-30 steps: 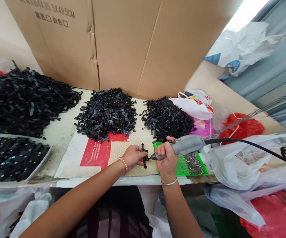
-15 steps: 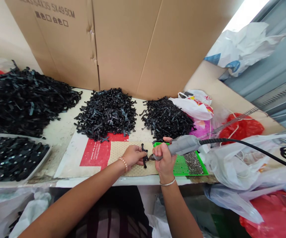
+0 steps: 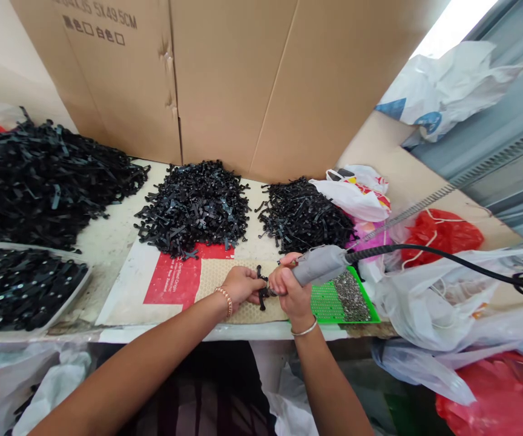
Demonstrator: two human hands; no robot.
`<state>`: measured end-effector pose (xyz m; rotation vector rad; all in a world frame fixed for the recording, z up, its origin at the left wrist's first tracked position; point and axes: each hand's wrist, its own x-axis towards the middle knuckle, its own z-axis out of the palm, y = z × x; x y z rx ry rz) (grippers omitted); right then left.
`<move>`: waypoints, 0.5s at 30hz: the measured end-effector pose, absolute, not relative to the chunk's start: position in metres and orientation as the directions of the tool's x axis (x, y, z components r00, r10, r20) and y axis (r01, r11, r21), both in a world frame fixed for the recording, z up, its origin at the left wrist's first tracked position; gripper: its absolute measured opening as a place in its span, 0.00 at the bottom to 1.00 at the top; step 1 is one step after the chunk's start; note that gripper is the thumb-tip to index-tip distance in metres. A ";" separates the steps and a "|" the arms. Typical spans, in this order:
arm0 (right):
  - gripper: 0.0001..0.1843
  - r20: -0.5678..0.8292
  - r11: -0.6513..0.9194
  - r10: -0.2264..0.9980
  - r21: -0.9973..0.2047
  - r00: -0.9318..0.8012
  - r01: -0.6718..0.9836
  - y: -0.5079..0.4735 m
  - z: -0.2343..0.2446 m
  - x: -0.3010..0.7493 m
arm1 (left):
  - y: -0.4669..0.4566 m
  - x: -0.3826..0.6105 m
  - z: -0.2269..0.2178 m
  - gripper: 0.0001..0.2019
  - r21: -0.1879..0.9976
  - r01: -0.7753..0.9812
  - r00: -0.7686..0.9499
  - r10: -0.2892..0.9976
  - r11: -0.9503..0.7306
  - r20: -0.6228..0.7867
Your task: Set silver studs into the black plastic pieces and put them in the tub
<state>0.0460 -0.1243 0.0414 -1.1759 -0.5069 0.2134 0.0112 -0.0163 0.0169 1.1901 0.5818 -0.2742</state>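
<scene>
The left hand (image 3: 242, 286) is nearly closed, fingertips pinching a slim black part with rounded ends (image 3: 259, 270) above a cream textured mat (image 3: 213, 281). The right hand (image 3: 292, 287) is wrapped around a grey corded power driver (image 3: 320, 265), nose at the part; contact is unclear. A green plastic tray (image 3: 374, 309) lies just right of the right hand.
</scene>
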 end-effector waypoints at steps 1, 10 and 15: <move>0.16 0.259 0.374 0.417 -0.922 0.871 0.096 -0.124 0.041 0.045 | -0.016 0.011 0.017 0.12 0.793 0.493 0.825 0.098 0.358 -0.557; 0.17 0.360 0.360 -0.053 -0.863 0.931 0.354 -0.157 0.074 0.075 | -0.014 0.009 0.023 0.06 0.766 0.494 0.821 0.068 0.411 -0.567; 0.21 0.248 0.315 -0.192 -0.901 0.950 0.299 -0.179 0.062 0.102 | -0.012 0.007 0.031 0.06 0.753 0.517 0.807 0.060 0.407 -0.587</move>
